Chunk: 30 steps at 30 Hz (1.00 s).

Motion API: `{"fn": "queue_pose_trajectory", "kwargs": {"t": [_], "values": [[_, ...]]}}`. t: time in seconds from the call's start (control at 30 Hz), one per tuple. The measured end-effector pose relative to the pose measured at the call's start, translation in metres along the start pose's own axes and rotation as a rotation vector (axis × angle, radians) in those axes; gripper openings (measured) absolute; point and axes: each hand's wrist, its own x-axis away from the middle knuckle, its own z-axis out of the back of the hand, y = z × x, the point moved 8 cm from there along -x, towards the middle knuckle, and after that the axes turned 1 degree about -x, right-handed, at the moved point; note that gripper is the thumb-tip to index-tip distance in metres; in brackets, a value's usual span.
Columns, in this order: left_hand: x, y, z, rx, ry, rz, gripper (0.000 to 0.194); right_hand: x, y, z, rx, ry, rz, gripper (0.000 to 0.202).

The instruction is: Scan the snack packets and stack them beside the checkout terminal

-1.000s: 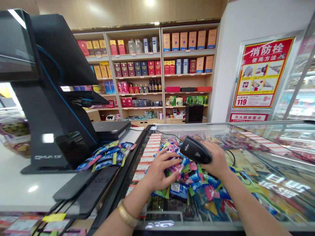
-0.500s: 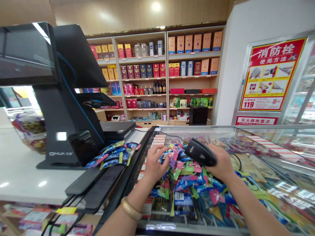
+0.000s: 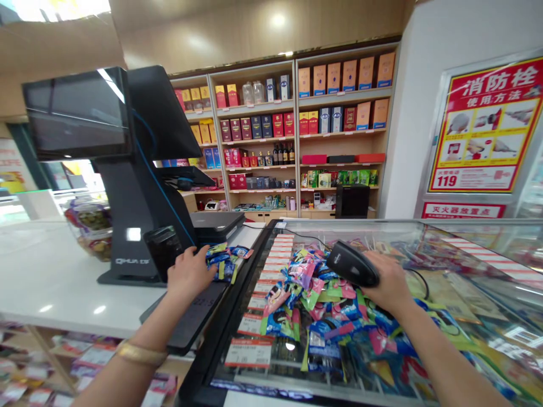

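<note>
My right hand [image 3: 389, 281] is closed around a black handheld barcode scanner [image 3: 353, 264], holding it over the glass-topped case [image 3: 271, 390]. Beneath and around it lies a loose heap of small snack packets [image 3: 324, 339] in blue, pink and green wrappers. My left hand [image 3: 192, 272], with a gold bangle [image 3: 142, 355] on its wrist, reaches out over a smaller pile of the same packets [image 3: 224, 263] beside the cash register [image 3: 148, 226]. Its fingers are apart, the thumb side against the pile. Part of that pile is hidden behind the hand.
A dark flat device [image 3: 186, 322] lies under the smaller pile at the edge of the white counter [image 3: 55, 271]. Price labels [image 3: 248, 351] line the case's left side. A clear jar [image 3: 91, 226] stands behind the register. Shelves of boxes [image 3: 254, 127] fill the back wall.
My left hand has moved left from the heap on the glass to the smaller pile by the register. My right hand keeps its hold on the scanner. The view has turned slightly left.
</note>
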Motion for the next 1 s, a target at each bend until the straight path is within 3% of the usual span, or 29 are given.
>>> {"fn": "queue_pose_trajectory", "kwargs": {"t": [0.07, 0.13, 0.3, 0.47, 0.57, 0.63, 0.7, 0.77, 0.83, 0.93, 1.0], "values": [[-0.005, -0.030, -0.012, -0.049, -0.134, 0.044, 0.056, 0.000, -0.001, -0.001, -0.014, -0.004, 0.001, 0.018], [-0.008, -0.047, -0.027, -0.050, -0.248, 0.036, 0.059, -0.001, -0.003, -0.001, -0.025, -0.004, 0.007, 0.018], [-0.009, -0.054, -0.038, -0.065, -0.244, -0.020, 0.058, -0.001, -0.006, -0.001, -0.015, -0.003, 0.020, 0.017], [-0.008, -0.058, -0.015, -0.040, -0.146, 0.026, 0.047, 0.000, -0.005, -0.001, -0.013, -0.010, 0.031, 0.018], [-0.006, -0.054, 0.015, 0.090, 0.048, 0.067, 0.042, 0.000, -0.005, 0.000, -0.014, -0.011, 0.021, 0.019], [0.000, -0.042, 0.033, 0.306, 0.186, 0.064, 0.036, -0.001, -0.007, 0.001, -0.016, -0.006, 0.031, 0.021], [0.006, -0.024, 0.035, 0.653, 0.216, 0.098, 0.029, -0.002, -0.010, 0.002, -0.014, -0.001, 0.044, 0.021], [0.012, 0.001, 0.018, 1.160, 0.125, 0.199, 0.024, -0.002, -0.011, 0.003, -0.008, 0.003, 0.042, 0.022], [0.018, 0.038, -0.006, 1.581, -0.074, 0.306, 0.018, -0.002, -0.011, 0.003, -0.001, 0.004, 0.031, 0.022], [0.029, 0.092, -0.036, 1.982, -0.345, 0.513, 0.011, -0.003, -0.012, 0.003, 0.002, 0.002, 0.026, 0.021], [0.037, 0.120, -0.049, 2.186, -0.459, 0.650, 0.011, -0.003, -0.014, 0.004, -0.002, 0.006, 0.041, 0.021]]}}
